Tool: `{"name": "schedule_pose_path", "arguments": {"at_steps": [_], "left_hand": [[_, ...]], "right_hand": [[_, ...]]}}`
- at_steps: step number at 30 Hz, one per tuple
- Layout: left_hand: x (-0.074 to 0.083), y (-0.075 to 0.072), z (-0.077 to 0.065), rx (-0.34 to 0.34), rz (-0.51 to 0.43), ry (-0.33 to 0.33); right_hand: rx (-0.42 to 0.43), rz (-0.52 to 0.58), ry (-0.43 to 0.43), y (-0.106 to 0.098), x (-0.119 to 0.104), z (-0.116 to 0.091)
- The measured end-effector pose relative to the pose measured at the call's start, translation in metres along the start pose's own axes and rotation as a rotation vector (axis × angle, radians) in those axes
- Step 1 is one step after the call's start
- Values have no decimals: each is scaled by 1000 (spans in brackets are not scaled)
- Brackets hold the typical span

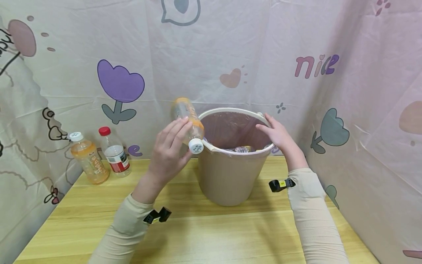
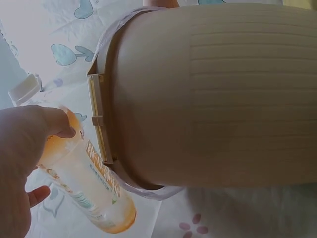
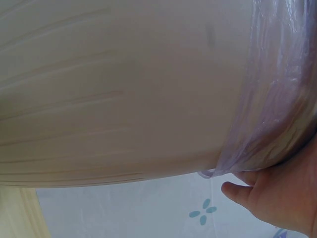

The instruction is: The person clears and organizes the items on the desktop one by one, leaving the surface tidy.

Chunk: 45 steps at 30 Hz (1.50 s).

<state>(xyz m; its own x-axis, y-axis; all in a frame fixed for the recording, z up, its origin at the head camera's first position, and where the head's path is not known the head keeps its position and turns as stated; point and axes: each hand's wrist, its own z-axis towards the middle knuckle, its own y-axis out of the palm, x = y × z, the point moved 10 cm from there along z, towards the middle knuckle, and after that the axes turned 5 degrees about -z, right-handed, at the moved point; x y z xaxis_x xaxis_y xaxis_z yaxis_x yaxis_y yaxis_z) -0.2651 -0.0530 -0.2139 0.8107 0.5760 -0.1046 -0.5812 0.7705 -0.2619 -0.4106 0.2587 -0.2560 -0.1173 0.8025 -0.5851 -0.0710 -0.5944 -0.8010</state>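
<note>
A clear plastic bottle (image 1: 185,110) with an orange label and white cap is in my left hand (image 1: 169,146), at the left rim of a beige trash can (image 1: 230,176). It lies tilted, its cap toward me; in the left wrist view the bottle (image 2: 94,183) shows beside the can's rim clip, with thumb and fingers around it. My right hand (image 1: 280,134) grips the can's right rim, its thumb over the inside. A thin purple liner bag (image 3: 267,94) is folded over the rim. Inside the can, part of some crumpled wrapping (image 1: 244,149) shows.
At the left of the wooden table (image 1: 204,234) stand an orange-labelled bottle (image 1: 90,161) with a white cap and a clear bottle (image 1: 117,157) with a red cap. A printed cloth (image 1: 197,55) hangs close behind the can and along both sides.
</note>
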Motion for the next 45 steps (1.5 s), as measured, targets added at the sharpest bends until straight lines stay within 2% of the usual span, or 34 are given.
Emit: {"name": "schedule_pose_path", "arguments": {"at_steps": [14,35,45], "left_hand": [[11,11,0,-66,-25,78],[15,22,8,-119,-60,69],[14,29,9,-178,-34,33]], "right_hand": [[-1,7,2,0,1,1],[-2,4,1,1,0,0],[5,10,0,0,1,1]]}}
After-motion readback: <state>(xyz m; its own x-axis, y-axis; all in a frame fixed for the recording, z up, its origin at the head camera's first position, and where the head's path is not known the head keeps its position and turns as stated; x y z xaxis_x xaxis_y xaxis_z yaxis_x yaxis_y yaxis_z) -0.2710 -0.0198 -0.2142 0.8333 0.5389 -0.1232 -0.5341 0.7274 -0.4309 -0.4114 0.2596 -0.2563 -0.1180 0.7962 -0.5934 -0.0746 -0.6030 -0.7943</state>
